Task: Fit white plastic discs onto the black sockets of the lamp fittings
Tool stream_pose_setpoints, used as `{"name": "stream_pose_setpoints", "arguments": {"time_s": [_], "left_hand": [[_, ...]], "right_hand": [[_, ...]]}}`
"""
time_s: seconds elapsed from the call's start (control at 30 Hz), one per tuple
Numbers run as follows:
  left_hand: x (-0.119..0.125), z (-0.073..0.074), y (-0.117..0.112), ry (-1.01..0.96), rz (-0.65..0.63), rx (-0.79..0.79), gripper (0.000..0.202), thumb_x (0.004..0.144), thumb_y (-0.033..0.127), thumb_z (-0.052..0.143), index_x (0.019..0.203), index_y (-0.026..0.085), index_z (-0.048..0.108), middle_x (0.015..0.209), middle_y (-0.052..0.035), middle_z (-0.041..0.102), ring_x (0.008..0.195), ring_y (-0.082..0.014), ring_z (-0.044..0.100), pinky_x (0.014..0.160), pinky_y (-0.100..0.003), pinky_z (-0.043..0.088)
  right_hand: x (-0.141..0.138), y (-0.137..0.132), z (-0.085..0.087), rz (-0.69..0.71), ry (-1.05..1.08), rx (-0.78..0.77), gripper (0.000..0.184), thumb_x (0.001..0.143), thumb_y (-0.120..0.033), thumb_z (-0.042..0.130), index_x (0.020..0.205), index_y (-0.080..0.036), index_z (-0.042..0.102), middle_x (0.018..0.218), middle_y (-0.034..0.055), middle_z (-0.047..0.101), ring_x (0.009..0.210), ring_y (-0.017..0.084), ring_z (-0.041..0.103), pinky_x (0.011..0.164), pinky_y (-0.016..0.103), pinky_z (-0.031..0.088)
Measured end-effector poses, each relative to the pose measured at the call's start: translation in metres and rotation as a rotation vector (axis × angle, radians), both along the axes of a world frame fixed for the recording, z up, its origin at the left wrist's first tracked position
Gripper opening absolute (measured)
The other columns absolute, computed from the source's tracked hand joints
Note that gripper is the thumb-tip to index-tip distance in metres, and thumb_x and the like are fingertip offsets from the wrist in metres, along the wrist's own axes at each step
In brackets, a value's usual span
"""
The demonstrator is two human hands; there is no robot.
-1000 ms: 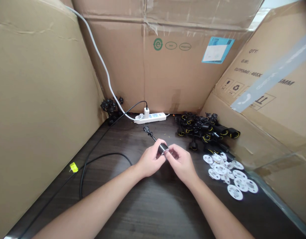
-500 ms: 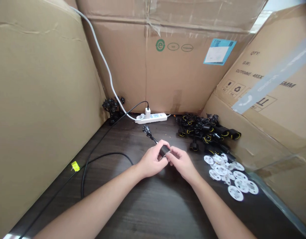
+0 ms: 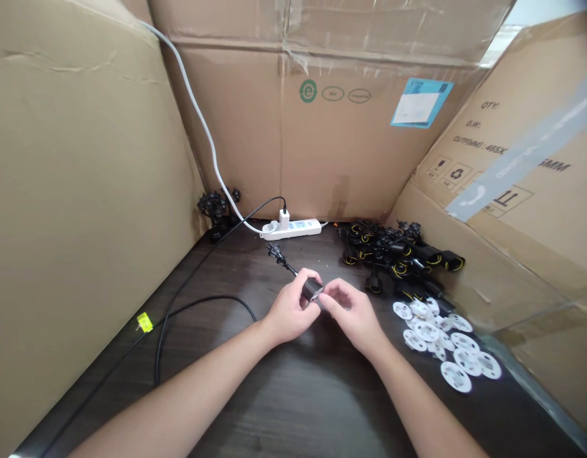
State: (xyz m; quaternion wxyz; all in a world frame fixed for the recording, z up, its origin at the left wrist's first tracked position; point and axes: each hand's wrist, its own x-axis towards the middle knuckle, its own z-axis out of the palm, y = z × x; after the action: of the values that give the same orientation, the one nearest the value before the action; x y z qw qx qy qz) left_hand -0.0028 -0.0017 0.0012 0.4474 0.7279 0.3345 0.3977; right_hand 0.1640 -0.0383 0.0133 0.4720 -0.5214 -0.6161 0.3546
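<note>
My left hand [image 3: 293, 310] is wrapped round a black cylindrical lamp housing [image 3: 312, 290], its end face tilted toward the right. From the housing's far side a thin black stem runs up and left to a dark prong-like end piece [image 3: 276, 253]. Thumb and index finger of my right hand [image 3: 351, 310] come together at the rim of that end face. What they pinch, if anything, is too small to make out.
A white power strip [image 3: 293, 229] with a plug lies by the back carton. Black housings with yellow wires [image 3: 398, 251] are heaped at the right, behind white round plates [image 3: 458, 346]. A black cable [image 3: 198, 300] with a yellow tag [image 3: 144, 322] curves across the left.
The lamp housing has tilted a little, and its end piece has shifted left. My right hand has drawn slightly away to the right, showing more of the end face.
</note>
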Motion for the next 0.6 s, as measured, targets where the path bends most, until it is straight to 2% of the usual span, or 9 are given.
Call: {"name": "stream_pose_setpoints", "arguments": {"time_s": [0.13,0.37,0.5,0.6], "left_hand": [[0.0003,-0.002,0.0004,0.023,-0.011,0.002,0.028,0.081,0.015,0.055,0.107,0.023,0.049,0.075,0.0065,0.048,0.061,-0.0098,0.043,0.059,-0.022,0.037],[0.0003,-0.0002,-0.0009,0.121,-0.036,0.006,0.026,0.084,0.021,0.058,0.109,0.023,0.05,0.069,0.0084,0.046,0.057,-0.0096,0.042,0.055,-0.022,0.034],[0.0003,-0.0008,-0.0013,0.166,-0.041,0.025,0.03,0.082,0.019,0.059,0.111,0.024,0.051,0.068,0.0085,0.047,0.056,-0.0096,0.043,0.054,-0.022,0.032],[0.0013,-0.0021,-0.0013,0.181,-0.044,0.024,0.033,0.082,0.019,0.058,0.113,0.024,0.048,0.069,0.0085,0.048,0.056,-0.0098,0.044,0.054,-0.022,0.032]], "right_hand": [[-0.0031,-0.0018,0.0025,-0.089,-0.034,0.129,0.017,0.085,-0.034,0.066,0.08,-0.021,0.058,0.067,-0.0016,0.057,0.057,0.014,0.051,0.052,0.024,0.04],[-0.0005,-0.0014,0.0003,-0.087,-0.155,0.148,0.013,0.083,-0.028,0.065,0.079,-0.022,0.054,0.066,-0.0034,0.055,0.055,0.013,0.05,0.052,0.024,0.039],[0.0016,0.0004,-0.0013,-0.07,-0.145,0.087,0.013,0.082,-0.026,0.064,0.08,-0.023,0.052,0.068,-0.0038,0.055,0.057,0.013,0.051,0.053,0.024,0.038],[0.0029,0.0023,-0.0036,-0.032,-0.074,0.016,0.015,0.084,-0.03,0.064,0.078,-0.022,0.053,0.069,-0.0032,0.055,0.061,0.014,0.052,0.057,0.024,0.039]]}}
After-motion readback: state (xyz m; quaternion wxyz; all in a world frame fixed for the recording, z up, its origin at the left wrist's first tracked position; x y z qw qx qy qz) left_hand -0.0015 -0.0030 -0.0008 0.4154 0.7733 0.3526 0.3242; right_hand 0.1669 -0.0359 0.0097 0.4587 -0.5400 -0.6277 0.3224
